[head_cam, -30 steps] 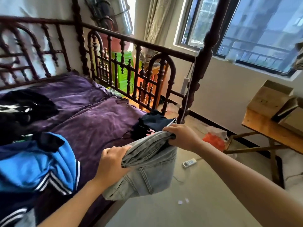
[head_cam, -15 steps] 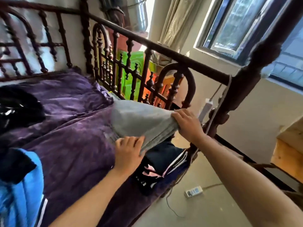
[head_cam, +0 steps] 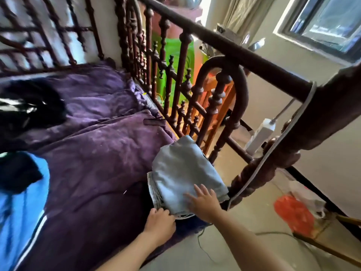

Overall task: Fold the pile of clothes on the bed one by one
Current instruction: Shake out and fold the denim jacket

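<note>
Grey jeans (head_cam: 183, 173) folded on purple bed (head_cam: 97, 153), right hand (head_cam: 203, 202) flat atop, left hand (head_cam: 159, 222) gripping edge

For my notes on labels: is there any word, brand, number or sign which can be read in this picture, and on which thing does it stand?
No text can be read.
On the black garment: white marks, too blurred to read.
On the blue garment: only white stripes.
On the folded grey jeans: no label shows.
On the white power strip: no legible print.
</note>
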Tool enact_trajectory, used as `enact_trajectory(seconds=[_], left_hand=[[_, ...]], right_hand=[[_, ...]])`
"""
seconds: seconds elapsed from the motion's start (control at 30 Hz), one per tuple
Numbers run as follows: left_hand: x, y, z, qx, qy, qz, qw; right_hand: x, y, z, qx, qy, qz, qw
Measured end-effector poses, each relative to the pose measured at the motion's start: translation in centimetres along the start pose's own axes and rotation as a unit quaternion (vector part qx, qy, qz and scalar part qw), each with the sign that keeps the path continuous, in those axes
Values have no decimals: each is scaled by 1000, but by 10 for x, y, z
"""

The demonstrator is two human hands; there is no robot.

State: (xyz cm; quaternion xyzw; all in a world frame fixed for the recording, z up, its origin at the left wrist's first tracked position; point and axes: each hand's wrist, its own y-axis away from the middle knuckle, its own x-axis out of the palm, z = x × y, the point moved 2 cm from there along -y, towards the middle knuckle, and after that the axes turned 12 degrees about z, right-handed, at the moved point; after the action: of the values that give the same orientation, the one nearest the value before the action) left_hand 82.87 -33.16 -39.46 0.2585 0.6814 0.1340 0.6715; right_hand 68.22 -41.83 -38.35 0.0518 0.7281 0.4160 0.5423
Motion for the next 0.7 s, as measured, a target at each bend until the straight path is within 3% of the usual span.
enact_trajectory(seconds=[0.17, 0.27, 0.37, 0.57, 0.7], left_hand=[[8, 16, 10, -72, 46, 6, 996], [5, 38, 25, -133, 86, -35, 987], [-2, 71, 43, -178, 78, -135, 972], [25, 145, 104, -360, 161, -171, 903], [49, 213, 130, -430, 201, -210, 855]], right_hand=[[9, -6, 5, 4, 8, 81, 997], [-15, -9, 19, -22, 16, 50, 998], [-37, -7, 50, -87, 14, -2, 996], [-75, 7, 144, -220, 92, -68, 969], [-89, 26, 215, -284, 155, -83, 943]])
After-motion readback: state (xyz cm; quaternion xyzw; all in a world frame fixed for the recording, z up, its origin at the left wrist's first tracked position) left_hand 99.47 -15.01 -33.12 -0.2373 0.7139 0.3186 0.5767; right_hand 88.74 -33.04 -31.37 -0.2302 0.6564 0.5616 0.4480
